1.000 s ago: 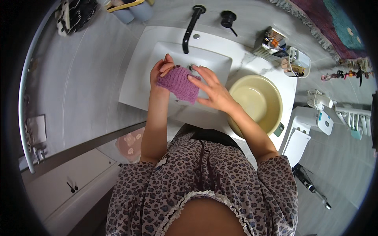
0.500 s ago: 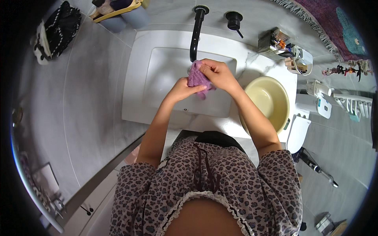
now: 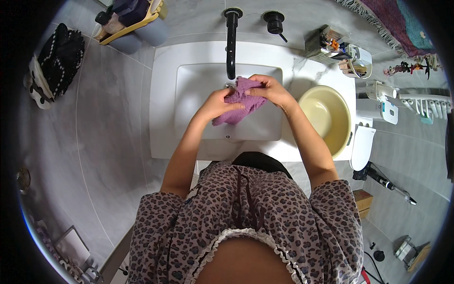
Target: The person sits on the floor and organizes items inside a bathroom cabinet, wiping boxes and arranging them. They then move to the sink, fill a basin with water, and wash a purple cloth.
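A purple cloth, bunched and partly unfolded, hangs between my hands over the white sink. My left hand grips its left side, thumb lying across the front. At the upper right of the cloth, my right hand pinches it between thumb and fingers. Just beyond the cloth, the black faucet reaches out from the wall over the basin; no water can be made out from it. Part of the metal drain shows behind the cloth.
A pale yellow basin stands on the counter beside my right forearm. A black tap handle is on the wall. Bottles and an organizer box stand at the back right corner. A white toilet is to the right.
The purple cloth has opened out wider and hangs further to the lower left. My right hand has moved slightly right and down. The view has shifted a little.
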{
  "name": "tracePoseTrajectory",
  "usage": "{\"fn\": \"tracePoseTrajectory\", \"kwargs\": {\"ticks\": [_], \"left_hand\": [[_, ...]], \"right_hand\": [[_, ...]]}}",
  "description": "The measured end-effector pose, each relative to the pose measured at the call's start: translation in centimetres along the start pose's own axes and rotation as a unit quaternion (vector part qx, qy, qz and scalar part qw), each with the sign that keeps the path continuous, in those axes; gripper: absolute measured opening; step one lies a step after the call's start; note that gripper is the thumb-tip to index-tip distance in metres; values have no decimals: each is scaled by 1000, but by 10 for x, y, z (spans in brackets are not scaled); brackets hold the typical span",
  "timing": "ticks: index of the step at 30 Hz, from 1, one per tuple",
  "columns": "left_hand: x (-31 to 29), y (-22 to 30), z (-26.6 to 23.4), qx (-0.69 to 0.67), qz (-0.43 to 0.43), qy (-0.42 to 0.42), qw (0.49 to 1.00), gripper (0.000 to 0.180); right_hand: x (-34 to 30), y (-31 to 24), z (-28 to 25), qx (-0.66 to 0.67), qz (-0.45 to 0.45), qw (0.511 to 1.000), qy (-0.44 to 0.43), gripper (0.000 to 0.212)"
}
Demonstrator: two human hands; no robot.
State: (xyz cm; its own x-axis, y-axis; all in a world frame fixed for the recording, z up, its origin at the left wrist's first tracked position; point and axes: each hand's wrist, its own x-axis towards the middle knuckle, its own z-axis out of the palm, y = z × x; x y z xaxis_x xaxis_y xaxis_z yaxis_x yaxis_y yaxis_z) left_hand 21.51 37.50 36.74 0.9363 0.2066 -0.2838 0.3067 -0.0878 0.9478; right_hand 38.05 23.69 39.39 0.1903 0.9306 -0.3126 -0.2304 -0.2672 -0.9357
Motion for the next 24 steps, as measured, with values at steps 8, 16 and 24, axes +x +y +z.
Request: {"fn": "tracePoseTrajectory", "kwargs": {"ticks": [8, 16, 24], "left_hand": [[4, -31, -10, 103, -156, -94, 978, 27], [-16, -21, -10, -187, -135, -71, 970, 47], [1, -77, 22, -556, -130, 14, 821, 37]], "right_hand": [[8, 12, -11, -401, 80, 901, -148, 56], [17, 38, -31, 115, 144, 982, 29, 28], [63, 44, -42, -89, -83, 854, 506, 28]]}}
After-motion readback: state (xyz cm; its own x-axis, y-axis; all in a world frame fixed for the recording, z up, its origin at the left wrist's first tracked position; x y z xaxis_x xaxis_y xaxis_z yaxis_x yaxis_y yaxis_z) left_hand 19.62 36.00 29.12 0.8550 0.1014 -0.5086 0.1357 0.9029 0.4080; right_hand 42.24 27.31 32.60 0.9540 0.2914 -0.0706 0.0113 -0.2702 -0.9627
